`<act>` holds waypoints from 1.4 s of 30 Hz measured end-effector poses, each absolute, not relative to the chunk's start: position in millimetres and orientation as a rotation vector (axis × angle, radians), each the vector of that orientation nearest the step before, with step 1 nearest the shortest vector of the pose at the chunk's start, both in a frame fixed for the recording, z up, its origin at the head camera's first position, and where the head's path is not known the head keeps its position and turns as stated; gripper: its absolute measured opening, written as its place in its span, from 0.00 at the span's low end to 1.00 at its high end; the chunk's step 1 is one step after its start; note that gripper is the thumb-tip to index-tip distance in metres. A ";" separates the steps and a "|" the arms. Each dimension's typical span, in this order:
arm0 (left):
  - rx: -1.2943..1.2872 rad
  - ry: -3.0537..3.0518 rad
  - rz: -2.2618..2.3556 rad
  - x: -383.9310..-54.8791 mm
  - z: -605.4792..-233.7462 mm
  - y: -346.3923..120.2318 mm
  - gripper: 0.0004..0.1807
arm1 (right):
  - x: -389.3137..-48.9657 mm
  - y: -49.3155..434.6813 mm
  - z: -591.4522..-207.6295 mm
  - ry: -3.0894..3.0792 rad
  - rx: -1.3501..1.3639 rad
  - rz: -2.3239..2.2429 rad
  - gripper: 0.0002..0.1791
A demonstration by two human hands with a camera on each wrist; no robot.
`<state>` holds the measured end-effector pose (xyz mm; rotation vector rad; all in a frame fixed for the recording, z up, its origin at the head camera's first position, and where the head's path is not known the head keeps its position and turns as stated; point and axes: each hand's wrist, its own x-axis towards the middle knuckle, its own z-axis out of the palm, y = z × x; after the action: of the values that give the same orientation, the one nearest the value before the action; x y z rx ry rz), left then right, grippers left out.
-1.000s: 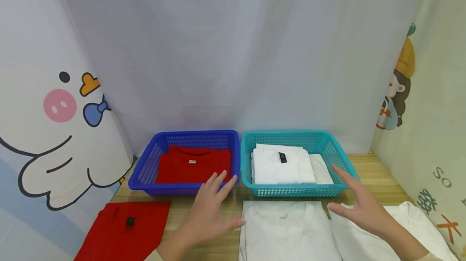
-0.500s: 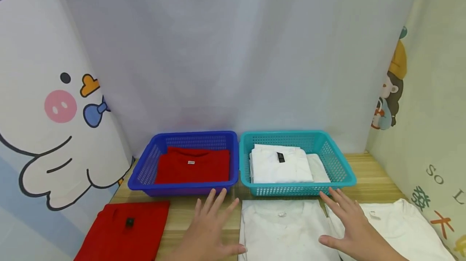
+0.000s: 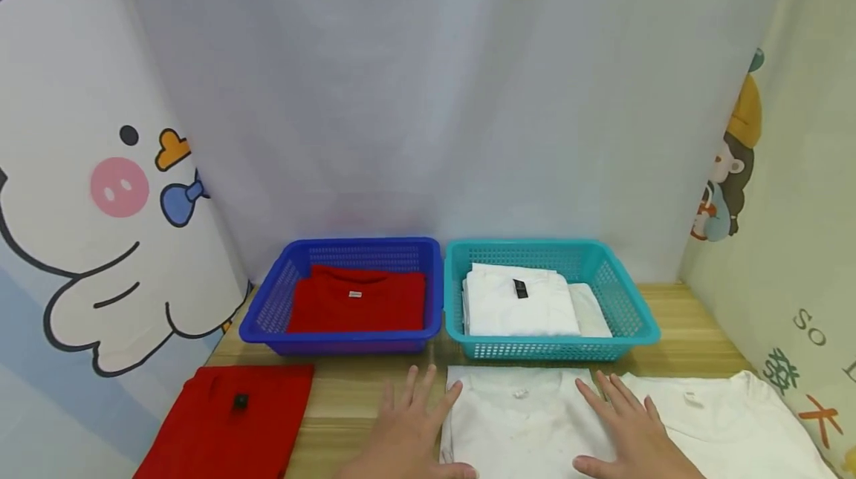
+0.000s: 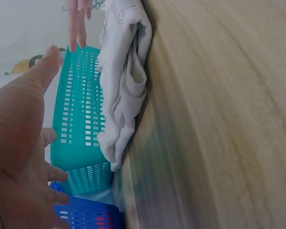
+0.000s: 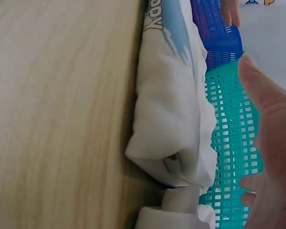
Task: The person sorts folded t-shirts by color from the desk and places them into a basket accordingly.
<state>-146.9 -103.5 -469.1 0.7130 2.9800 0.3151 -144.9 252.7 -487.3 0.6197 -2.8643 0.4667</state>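
A folded white T-shirt [image 3: 521, 419] lies on the table between my two hands. My left hand [image 3: 411, 431] hovers by its left edge with fingers spread, holding nothing. Over its right side my right hand [image 3: 625, 427] is likewise spread and holds nothing. In the left wrist view the layered side of the white shirt [image 4: 124, 86] shows beyond the thumb. The right wrist view shows the shirt's folded edge [image 5: 169, 105] with a blue print and lettering. Whether any fingertip touches the cloth cannot be told.
A blue basket [image 3: 348, 345] holds folded red shirts [image 3: 374, 312]. Beside it a teal basket [image 3: 542, 349] holds folded white shirts [image 3: 518, 315]. Another red shirt [image 3: 234, 419] lies at the left, another white shirt [image 3: 729, 427] at the right. A curtain [image 3: 428, 93] hangs behind.
Both hands have come down and closer together, from in front of the baskets to either side of the middle white T-shirt. The shirts and baskets have stayed put.
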 end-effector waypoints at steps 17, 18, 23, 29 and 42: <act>0.587 2.813 0.361 -155.2 -480.8 -93.8 0.58 | -145.5 251.5 -503.2 -2.922 0.579 0.420 0.53; 0.566 2.793 0.362 -155.8 -481.5 -93.2 0.58 | -145.3 251.5 -503.8 -2.924 0.580 0.411 0.53; 0.520 2.749 0.344 -158.2 -485.7 -90.8 0.57 | -144.5 251.8 -507.2 -2.907 0.589 0.394 0.52; 0.487 2.716 0.334 -159.7 -491.1 -89.2 0.57 | -144.5 250.2 -511.2 -2.951 0.585 0.421 0.52; 0.638 2.755 0.279 -159.0 -501.5 -85.3 0.54 | -142.9 244.6 -519.8 -2.962 0.553 0.391 0.50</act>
<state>-159.0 -85.3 -501.5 0.6377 2.7546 0.2793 -142.9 244.6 -519.8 0.5532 -2.9619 0.3910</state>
